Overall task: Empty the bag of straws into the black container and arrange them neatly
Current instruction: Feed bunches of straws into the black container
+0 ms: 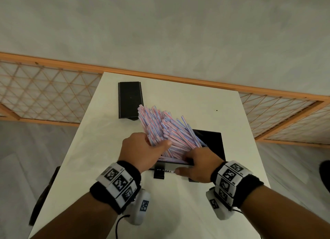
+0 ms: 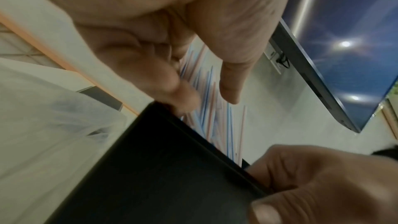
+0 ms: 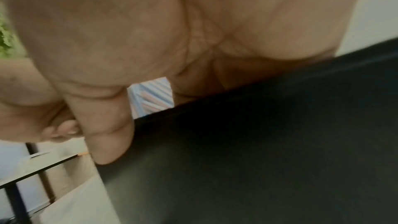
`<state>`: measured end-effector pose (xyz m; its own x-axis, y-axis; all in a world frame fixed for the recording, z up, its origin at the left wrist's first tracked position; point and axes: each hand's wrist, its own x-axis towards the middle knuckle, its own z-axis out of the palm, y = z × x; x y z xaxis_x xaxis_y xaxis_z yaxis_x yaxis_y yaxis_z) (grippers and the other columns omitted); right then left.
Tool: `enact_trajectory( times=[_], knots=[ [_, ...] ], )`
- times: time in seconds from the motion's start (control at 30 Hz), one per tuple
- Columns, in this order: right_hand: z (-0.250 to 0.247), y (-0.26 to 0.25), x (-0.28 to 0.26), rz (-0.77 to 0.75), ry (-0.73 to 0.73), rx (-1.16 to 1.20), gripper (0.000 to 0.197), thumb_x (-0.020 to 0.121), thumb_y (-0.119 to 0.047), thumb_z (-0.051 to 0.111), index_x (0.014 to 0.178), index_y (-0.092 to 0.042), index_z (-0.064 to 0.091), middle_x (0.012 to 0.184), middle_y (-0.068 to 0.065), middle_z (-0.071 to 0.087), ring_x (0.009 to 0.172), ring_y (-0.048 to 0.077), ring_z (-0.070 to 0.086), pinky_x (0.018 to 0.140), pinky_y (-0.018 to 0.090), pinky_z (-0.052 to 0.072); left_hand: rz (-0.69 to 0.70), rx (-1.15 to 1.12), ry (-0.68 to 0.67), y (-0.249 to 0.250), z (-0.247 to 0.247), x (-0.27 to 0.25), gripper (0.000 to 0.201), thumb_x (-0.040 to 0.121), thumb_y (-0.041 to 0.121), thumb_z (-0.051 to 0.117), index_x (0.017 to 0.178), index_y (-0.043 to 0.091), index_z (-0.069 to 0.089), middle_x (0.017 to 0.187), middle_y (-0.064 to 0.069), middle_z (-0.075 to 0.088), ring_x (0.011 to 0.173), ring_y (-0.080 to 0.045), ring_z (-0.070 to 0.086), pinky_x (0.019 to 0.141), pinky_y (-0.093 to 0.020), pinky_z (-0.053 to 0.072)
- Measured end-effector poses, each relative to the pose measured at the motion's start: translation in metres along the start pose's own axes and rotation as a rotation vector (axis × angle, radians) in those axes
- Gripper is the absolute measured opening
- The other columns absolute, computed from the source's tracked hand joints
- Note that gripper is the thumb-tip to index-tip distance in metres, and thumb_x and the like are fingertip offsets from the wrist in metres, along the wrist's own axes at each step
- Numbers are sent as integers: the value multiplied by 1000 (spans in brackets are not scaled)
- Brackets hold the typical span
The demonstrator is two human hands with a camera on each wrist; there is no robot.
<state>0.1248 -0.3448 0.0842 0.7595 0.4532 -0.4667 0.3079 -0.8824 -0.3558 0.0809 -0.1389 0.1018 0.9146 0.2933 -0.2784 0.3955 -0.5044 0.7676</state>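
Black plastic fills the lower frame of both wrist views: the black container (image 1: 212,145) sits at centre on the white worktop (image 1: 178,212). Right hand (image 1: 198,164) curls over its near rim, nearer its mouth. Left hand (image 1: 141,149) has its grip wrapped round the straws (image 1: 164,126), whose long axis fans toward upper left, lower ends inside. A black lid (image 1: 130,101) lies beyond. Container floor and bag are hidden.

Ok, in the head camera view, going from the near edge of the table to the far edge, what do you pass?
Left hand and right hand at the near rim of the black container → fanned straws leaning out of it → black lid lying flat → wooden lattice screen beyond the white table.
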Motion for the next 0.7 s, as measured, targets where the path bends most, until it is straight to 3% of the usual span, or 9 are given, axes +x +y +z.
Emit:
enact_trajectory(
  times=[0.07, 0.17, 0.27, 0.33, 0.4, 0.47, 0.6, 0.63, 0.7],
  knots=[
    [4, -6, 1, -43, -5, 33, 37, 82, -57, 70, 89, -21, 64, 82, -2, 68, 74, 15, 64, 73, 31, 55, 21, 53, -1, 1, 6, 3, 45, 84, 57, 72, 59, 22, 63, 57, 14, 62, 59, 1, 57, 51, -14, 35],
    [5, -5, 3, 24, -23, 110, 45, 81, -58, 71, 94, -16, 63, 91, 4, 69, 79, 20, 69, 78, 40, 59, 39, 87, -14, -4, 11, 8, 42, 89, 48, 68, 62, 16, 66, 57, 9, 61, 58, -5, 57, 49, -13, 34],
    [6, -3, 5, 79, -95, 18, 51, 81, -68, 63, 91, -18, 63, 87, 3, 71, 79, 18, 70, 79, 39, 59, 48, 65, -18, -5, 12, 9, 44, 90, 35, 66, 53, 13, 53, 51, 5, 58, 57, -13, 60, 49, -19, 38],
    [6, -3, 5, 47, -75, 39, 45, 85, -61, 63, 89, -16, 63, 85, 3, 69, 76, 18, 69, 76, 39, 59, 62, 7, -8, -2, 9, 5, 43, 90, 27, 64, 52, 11, 51, 48, 2, 58, 54, -18, 61, 50, -21, 43],
    [5, -2, 5, -4, -3, 95, 36, 86, -52, 68, 87, -16, 61, 81, 3, 66, 70, 17, 65, 70, 35, 57, 15, -103, 22, -4, 5, 6, 36, 88, 25, 64, 59, 3, 61, 54, -6, 66, 55, -27, 65, 56, -32, 53],
    [0, 2, 2, -25, 65, 104, 32, 83, -50, 72, 86, -20, 60, 79, -2, 63, 66, 13, 60, 60, 24, 50, -7, -158, 29, -6, -1, 6, 35, 89, 31, 66, 69, 3, 70, 62, -7, 72, 57, -30, 68, 57, -36, 56],
    [-3, 11, -4, 10, 92, 98, 29, 79, -48, 77, 93, -25, 67, 86, -5, 69, 77, 11, 65, 61, 10, 42, 75, 15, -24, -8, -11, -5, 39, 88, 55, 69, 62, 27, 64, 58, 13, 64, 60, -4, 59, 57, -21, 43],
    [-2, 12, -4, 21, 67, 124, 29, 78, -49, 78, 92, -26, 67, 86, -5, 69, 76, 10, 67, 62, 11, 46, 58, -16, -16, -8, -13, -5, 39, 88, 57, 69, 61, 30, 61, 55, 15, 61, 58, -4, 57, 59, -23, 41],
    [1, 10, -4, 24, -10, 209, 34, 76, -52, 77, 95, -25, 67, 88, -4, 70, 75, 11, 70, 68, 25, 59, -14, -179, 6, -10, -12, -2, 37, 89, 59, 66, 67, 29, 64, 56, 14, 62, 57, -13, 57, 61, -26, 44]
  ],
)
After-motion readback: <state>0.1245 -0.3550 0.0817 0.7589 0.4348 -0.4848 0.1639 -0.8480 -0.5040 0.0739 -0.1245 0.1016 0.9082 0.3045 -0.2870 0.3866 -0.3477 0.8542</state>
